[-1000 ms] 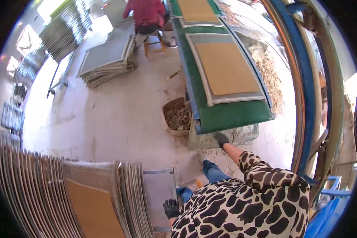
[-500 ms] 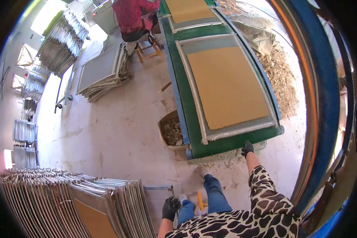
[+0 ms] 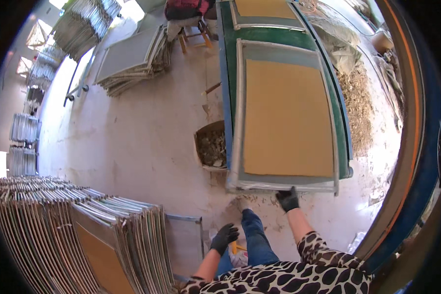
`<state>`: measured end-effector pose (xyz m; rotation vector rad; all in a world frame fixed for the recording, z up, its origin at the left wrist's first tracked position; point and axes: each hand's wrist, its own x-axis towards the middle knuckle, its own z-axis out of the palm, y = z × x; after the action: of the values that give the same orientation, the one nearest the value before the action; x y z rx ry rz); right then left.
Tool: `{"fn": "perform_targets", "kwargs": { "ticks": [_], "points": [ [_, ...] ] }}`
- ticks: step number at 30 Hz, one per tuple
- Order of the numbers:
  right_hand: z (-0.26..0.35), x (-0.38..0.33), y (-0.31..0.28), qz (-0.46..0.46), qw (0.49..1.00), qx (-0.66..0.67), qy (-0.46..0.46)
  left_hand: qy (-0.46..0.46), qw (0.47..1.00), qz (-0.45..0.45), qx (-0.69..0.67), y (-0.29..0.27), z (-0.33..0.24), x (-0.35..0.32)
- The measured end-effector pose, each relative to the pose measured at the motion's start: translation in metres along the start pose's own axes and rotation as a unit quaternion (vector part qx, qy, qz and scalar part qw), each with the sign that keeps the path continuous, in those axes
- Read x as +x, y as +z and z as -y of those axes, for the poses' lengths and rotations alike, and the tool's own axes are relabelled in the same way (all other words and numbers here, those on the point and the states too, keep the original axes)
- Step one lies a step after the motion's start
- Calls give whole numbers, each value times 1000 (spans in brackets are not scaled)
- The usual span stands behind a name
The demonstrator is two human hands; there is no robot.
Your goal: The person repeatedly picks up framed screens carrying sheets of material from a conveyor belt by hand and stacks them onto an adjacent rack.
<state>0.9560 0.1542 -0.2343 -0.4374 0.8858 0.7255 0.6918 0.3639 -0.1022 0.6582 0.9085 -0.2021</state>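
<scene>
The right hand (image 3: 287, 199) has reached the framed board's (image 3: 286, 117) near edge, fingers closed there; left hand (image 3: 224, 237) hangs half-curled, empty.

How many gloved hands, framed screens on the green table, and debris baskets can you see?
Gloved hands: 2, left hand and right hand
Framed screens on the green table: 2, near, far
Debris basket: 1
Total: 5

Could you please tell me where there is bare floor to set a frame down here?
Bare concrete floor lies between the flat stack and the green table. The upright frames crowd the lower left; the debris bin hugs the table.
</scene>
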Motion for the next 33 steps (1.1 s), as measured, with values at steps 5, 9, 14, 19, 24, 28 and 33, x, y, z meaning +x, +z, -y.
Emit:
{"fn": "perform_targets", "kwargs": {
  "ticks": [5, 9, 14, 19, 24, 28, 33],
  "points": [
    [-182, -85, 104, 111, 968, -7, 223, -112, 986, 120, -5, 37, 63, 50],
    [-274, -133, 214, 76, 945, -62, 312, 21, 989, 39, -141, 31, 42, 19],
    [-274, -96, 257, 316, 789, -351, 394, 212, 955, -10, -206, -58, -41, -28],
    [-89, 43, 236, 290, 445, -733, -425, 149, 972, -180, -16, -227, -129, -141],
    [47, 91, 189, -136, 419, -853, -280, 306, 827, -433, 185, -227, -191, -216],
    [137, 147, 103, -86, 620, -758, -181, 392, 756, -485, 200, -251, -185, -205],
    [180, 87, 150, -104, 335, -901, -255, 444, 732, -502, 122, -216, -184, -236]
  ]
}}
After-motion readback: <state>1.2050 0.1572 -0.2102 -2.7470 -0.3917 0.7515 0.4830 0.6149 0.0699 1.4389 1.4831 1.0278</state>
